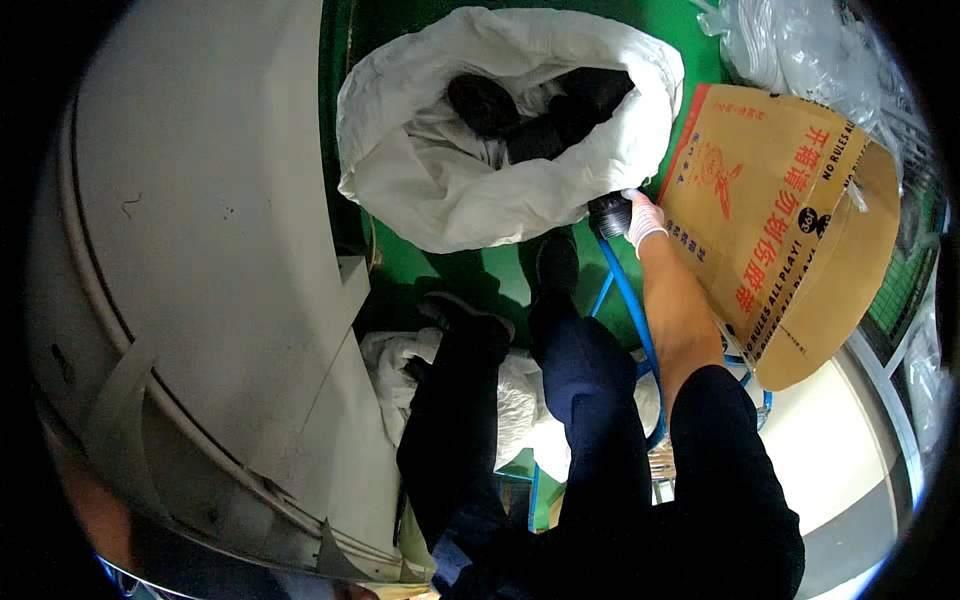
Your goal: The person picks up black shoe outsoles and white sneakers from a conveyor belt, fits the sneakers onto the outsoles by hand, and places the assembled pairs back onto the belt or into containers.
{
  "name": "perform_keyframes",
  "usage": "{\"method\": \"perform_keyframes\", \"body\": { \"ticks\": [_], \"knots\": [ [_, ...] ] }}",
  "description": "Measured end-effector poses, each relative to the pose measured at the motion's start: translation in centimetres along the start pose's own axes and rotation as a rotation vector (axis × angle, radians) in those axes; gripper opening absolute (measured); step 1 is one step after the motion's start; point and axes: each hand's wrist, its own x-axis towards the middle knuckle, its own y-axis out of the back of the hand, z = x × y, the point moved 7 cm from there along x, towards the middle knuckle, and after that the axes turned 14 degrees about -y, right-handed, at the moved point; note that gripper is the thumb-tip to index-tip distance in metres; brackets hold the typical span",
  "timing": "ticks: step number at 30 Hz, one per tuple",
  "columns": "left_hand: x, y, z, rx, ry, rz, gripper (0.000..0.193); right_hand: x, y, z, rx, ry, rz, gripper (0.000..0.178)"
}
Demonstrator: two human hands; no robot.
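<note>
Filling the left side, a pale panel (220,180) borders the green floor (400,260), on which a white sack (430,205) gapes at the far middle, its mouth wider from left to right than from near to far. A cardboard box (740,185) leans just to the right of the sack, slanted, and blue tubing (628,295) runs on the near side, below the forearm. Several dark pieces (482,105) lie within the sack, toward its far and right parts. The right hand (644,218) reaches out between sack and box, its fingers apparently curled around a black ribbed piece (608,216) in a side grip. That piece sits to the left of the hand, at the sack's near right rim and outside the mouth, which lies farther off and to the left; the right hand is the nearer one. The piece looks short and rounded, so its long axis is hard to read, and whether it touches the cloth I cannot tell. The left hand is out of view, so its state cannot be told. Shadow merges the dark pieces, hiding their number and outlines, while the right fingertips are partly covered and too small to follow.
</note>
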Motion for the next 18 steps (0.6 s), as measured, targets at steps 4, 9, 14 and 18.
{"method": "perform_keyframes", "body": {
  "ticks": [4, 9, 14, 18],
  "knots": [
    [-0.3, 1.0, 0.6, 0.001, -0.01, -0.01, 0.066, -2.1, -0.9, -0.2, -0.014, -0.037, -0.178, 0.059],
    [-0.9, -0.1, 1.7, -0.11, 0.001, -0.038, 0.063, -10.1, 2.2, -0.7, -0.749, 0.508, -0.186, 0.058],
    [0.8, 2.6, 2.6, -0.113, 0.049, 0.181, 0.06, -28.3, 4.1, 7.9, -0.818, 0.383, -0.723, 0.034],
    [0.6, 7.6, 0.7, -0.424, 0.111, 0.242, 0.046, -41.1, 9.2, 9.9, -0.976, 0.342, -0.838, 0.03]
  ]
}}
